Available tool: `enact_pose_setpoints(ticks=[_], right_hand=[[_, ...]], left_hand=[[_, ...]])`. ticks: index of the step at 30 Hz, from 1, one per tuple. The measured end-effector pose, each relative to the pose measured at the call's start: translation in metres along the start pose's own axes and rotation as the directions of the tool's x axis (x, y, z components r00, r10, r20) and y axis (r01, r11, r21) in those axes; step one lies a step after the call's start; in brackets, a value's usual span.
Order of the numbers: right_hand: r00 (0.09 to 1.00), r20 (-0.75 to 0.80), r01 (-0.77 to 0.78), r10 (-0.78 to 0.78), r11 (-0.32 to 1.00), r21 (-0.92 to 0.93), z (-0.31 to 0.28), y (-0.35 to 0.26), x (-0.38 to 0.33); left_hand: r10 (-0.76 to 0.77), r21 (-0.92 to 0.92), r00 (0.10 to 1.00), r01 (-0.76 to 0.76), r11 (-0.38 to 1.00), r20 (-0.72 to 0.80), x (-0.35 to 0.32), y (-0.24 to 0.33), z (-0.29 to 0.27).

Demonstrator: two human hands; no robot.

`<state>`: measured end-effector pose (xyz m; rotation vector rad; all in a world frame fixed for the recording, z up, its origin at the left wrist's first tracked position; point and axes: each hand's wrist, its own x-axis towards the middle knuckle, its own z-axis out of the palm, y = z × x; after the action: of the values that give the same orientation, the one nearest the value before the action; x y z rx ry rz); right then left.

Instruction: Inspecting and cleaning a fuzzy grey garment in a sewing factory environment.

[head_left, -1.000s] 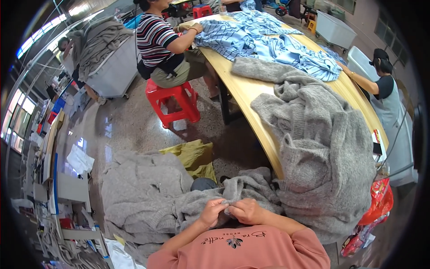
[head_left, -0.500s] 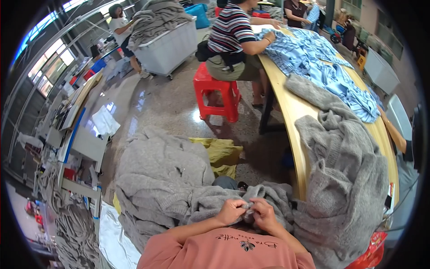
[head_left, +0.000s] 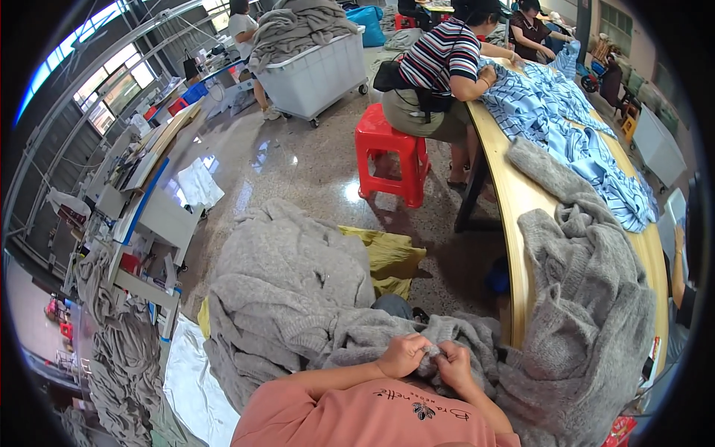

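Grey knitted fabric, seemingly a sweater [head_left: 357,333], lies bunched across my lap. My left hand [head_left: 403,355] is closed, pinching a small fold of it close to my chest. Right beside it, my right hand [head_left: 453,365] grips the same fold, its thumb and fingers pressed together. The two hands nearly touch; any small thing between the fingertips is too small to make out. To the left, the grey knit rises in a large heap [head_left: 290,261]. More grey knitwear [head_left: 588,298] lies along the wooden table at my right.
The wooden table [head_left: 514,246] curves along my right, with blue striped cloth [head_left: 547,104] farther up. A person in a striped shirt [head_left: 443,59] sits there on a red stool [head_left: 391,156]. Yellow cloth [head_left: 380,257] lies on the floor ahead. A white wheeled bin [head_left: 320,78] stands beyond.
The whole view has shifted, so the surroundings appear farther right and slightly lower. Both hands still pinch the grey knit close together. The seated person's head leans further over the table.
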<state>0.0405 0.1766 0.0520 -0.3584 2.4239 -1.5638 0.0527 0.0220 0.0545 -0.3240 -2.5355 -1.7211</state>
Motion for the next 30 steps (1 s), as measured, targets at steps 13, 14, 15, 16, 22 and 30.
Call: enact_pose_setpoints(ticks=[13,14,15,16,22,30], right_hand=[[0.925,-0.3,0.189,-0.235,0.967,-0.173,0.012,0.001,0.009],[0.924,-0.301,0.188,-0.235,0.966,-0.176,0.009,-0.003,0.008],[0.908,-0.333,0.214,-0.254,0.965,-0.151,0.005,-0.007,0.007],[0.89,-0.366,0.242,-0.272,0.962,-0.127,0.003,-0.01,0.006],[0.982,-0.091,0.144,-0.165,0.968,-0.205,-0.027,-0.008,0.003],[0.988,0.047,0.143,-0.151,0.981,0.133,-0.027,-0.021,0.002]], left_hand=[[0.149,0.152,0.976,-0.125,0.98,-0.158,0.005,0.0,0.008],[0.088,0.123,0.98,-0.066,0.99,-0.178,0.007,0.001,0.009],[0.09,0.12,0.98,-0.069,0.99,-0.179,0.007,0.0,0.008],[0.078,0.156,0.982,-0.051,0.986,-0.173,0.006,-0.003,0.006],[-0.128,0.033,0.992,0.128,0.991,-0.022,0.003,-0.007,-0.009],[-0.095,-0.084,0.974,0.114,0.99,0.207,0.014,0.021,-0.017]])
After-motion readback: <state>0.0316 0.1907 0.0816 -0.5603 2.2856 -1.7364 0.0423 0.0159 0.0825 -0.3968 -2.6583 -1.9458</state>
